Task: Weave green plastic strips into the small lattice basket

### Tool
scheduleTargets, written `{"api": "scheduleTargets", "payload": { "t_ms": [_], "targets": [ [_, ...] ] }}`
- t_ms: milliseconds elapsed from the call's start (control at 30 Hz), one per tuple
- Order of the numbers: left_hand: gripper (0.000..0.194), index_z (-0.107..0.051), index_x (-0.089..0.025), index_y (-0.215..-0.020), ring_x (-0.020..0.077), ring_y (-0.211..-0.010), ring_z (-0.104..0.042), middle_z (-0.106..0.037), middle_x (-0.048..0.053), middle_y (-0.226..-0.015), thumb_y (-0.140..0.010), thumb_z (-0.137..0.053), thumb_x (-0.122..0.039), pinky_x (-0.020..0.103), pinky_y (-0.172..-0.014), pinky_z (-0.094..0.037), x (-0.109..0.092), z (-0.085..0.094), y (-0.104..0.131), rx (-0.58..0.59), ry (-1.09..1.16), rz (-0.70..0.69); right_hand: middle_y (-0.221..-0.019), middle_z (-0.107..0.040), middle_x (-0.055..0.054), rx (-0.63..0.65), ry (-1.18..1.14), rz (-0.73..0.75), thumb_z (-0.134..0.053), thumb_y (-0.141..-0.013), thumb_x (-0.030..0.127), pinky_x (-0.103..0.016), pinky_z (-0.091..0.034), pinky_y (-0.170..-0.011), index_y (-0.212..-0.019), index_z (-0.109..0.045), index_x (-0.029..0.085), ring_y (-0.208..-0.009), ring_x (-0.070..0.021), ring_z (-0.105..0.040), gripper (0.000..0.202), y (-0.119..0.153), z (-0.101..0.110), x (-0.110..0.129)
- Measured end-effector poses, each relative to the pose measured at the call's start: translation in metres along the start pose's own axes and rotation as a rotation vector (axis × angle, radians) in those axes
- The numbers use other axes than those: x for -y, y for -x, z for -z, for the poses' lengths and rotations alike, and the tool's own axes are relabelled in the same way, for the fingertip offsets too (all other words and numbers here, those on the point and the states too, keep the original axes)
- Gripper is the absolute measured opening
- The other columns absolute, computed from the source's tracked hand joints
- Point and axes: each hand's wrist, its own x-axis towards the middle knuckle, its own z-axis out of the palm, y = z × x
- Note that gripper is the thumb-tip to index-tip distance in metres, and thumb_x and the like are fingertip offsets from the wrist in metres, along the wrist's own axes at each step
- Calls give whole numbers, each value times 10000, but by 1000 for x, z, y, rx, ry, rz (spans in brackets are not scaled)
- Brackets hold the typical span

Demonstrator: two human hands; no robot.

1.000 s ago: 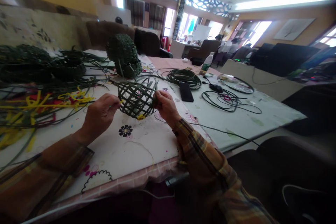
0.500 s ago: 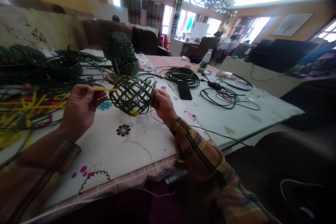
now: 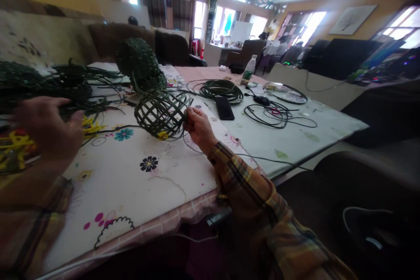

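The right hand (image 3: 197,127) grips an open-weave green basket (image 3: 159,113) just above the floral tablecloth (image 3: 147,192), while the left hand (image 3: 49,129), open and empty, hovers near yellow strips (image 3: 13,146), likely fetching the next strand to weave in.

A craft workroom set up in a large office-like hall: a long table (image 3: 157,183) under a flowered cloth carries heaps of dark green weaving strips (image 3: 62,83), yellow strips (image 3: 13,144) at its left edge, a closely woven green form (image 3: 139,63) and an open-lattice woven ball (image 3: 160,113). Coiled green cord (image 3: 219,89), black cables (image 3: 278,116), a phone (image 3: 224,107) and a water bottle (image 3: 248,69) lie toward the far side. Dark upholstered chairs (image 3: 170,48), strip ceiling lights, patterned cut-out panels and bright windows fill the room behind.
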Motion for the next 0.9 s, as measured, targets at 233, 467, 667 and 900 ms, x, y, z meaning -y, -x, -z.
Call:
{"api": "scheduleTargets", "payload": {
  "t_ms": [233,467,667,900],
  "targets": [
    [135,-684,-263,-973,277,-936,-659,-718,65,-952,-980,-696,-397,441,-858,-517,-105,-60,21,-44,215,-268,-521,-315,113,-9,-14,-13,-744,-940,341,-173,-196,-403,-680,-467,206,-448,-43,-217,403,4,-5,-2],
    [123,-601,-257,-872,245,-811,-653,-654,41,-860,-984,-604,-306,381,-759,-517,-107,-71,27,-19,223,-76,-543,-306,112,0,-29,-5,-735,-957,348,-190,-187,-420,-678,-431,211,-448,-41,-207,434,8,-9,-3],
    [119,-587,-251,-911,195,-654,-657,-673,-6,-755,-945,-607,-363,330,-642,-533,-104,-67,29,43,431,210,-523,-289,116,-64,-77,-16,-681,-997,336,-201,-188,-418,-703,-404,223,-439,-52,-183,419,5,-6,5],
    [141,-602,-243,-918,182,-645,-669,-701,1,-782,-931,-630,-381,314,-631,-561,-106,-66,31,29,458,217,-513,-302,116,-92,-138,-63,-663,-1003,302,-208,-184,-419,-721,-409,228,-430,-57,-191,387,6,-8,3]
  ]
}}
